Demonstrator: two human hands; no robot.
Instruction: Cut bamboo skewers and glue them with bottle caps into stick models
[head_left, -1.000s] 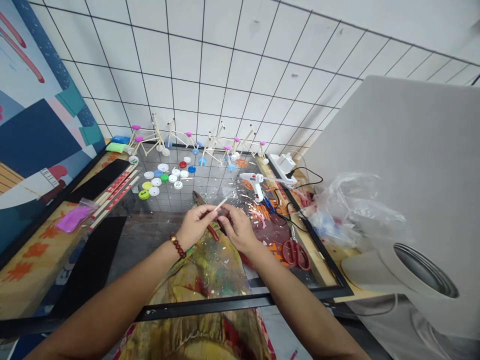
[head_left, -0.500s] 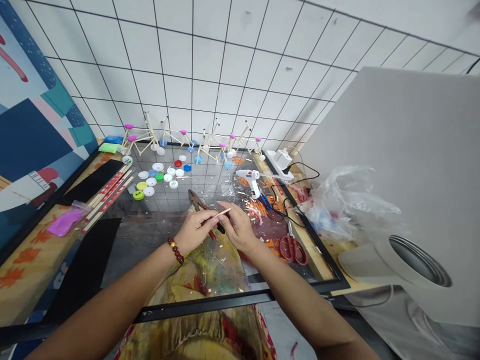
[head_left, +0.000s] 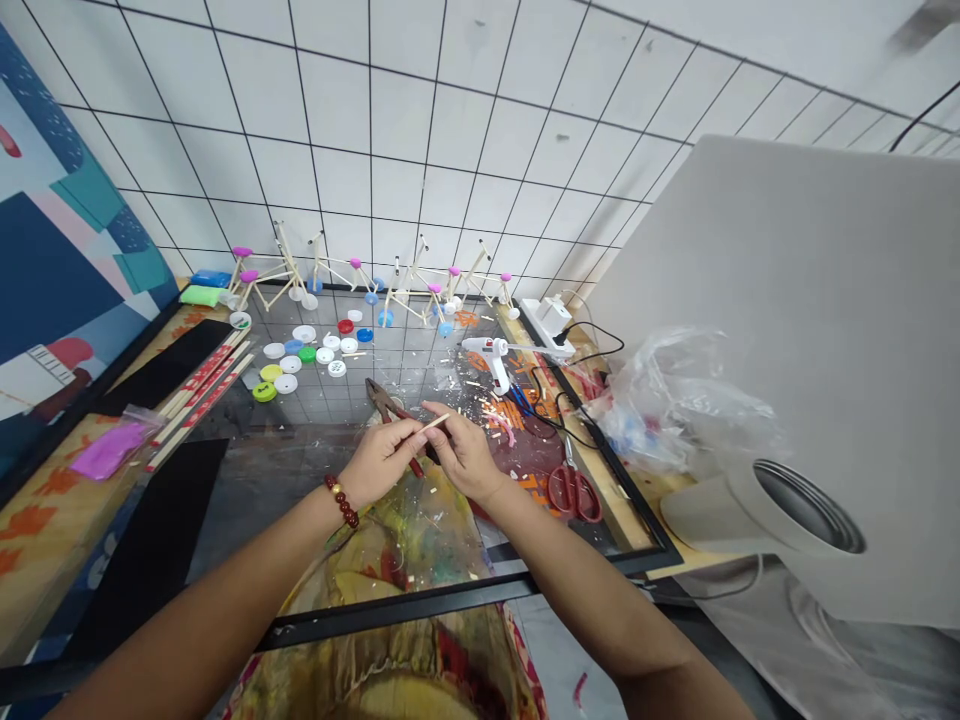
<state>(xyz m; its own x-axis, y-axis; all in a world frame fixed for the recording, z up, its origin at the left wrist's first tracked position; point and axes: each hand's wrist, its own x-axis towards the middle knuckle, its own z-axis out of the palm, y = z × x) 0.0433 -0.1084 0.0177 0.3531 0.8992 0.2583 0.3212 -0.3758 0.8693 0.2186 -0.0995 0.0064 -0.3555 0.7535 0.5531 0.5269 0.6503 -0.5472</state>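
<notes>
One thin wooden stick (head_left: 437,422), pinched in the fingers of both left hand (head_left: 381,462) and right hand (head_left: 469,460), pliers (head_left: 379,396) at its 10 o'clock. Looks like a stick-handling step imo; next move calls for steady fingertips.

Behind the counter (head_left: 281,450) is a white wall (head_left: 405,120) with thin black lines that make big squares. The wall has a few small gray smudges (head_left: 562,138). The counter has a shiny see-through top, and the wall's lines show in it like in a mirror. A black frame (head_left: 420,600) goes around its edge. Left of the counter stands a picture board (head_left: 45,250) with blue, green, pink and white shapes. To the right is a big, plain, pale gray board (head_left: 810,290). A bit of pale gray floor (head_left: 566,645) shows at the near side of the counter. The light is soft and white.
</notes>
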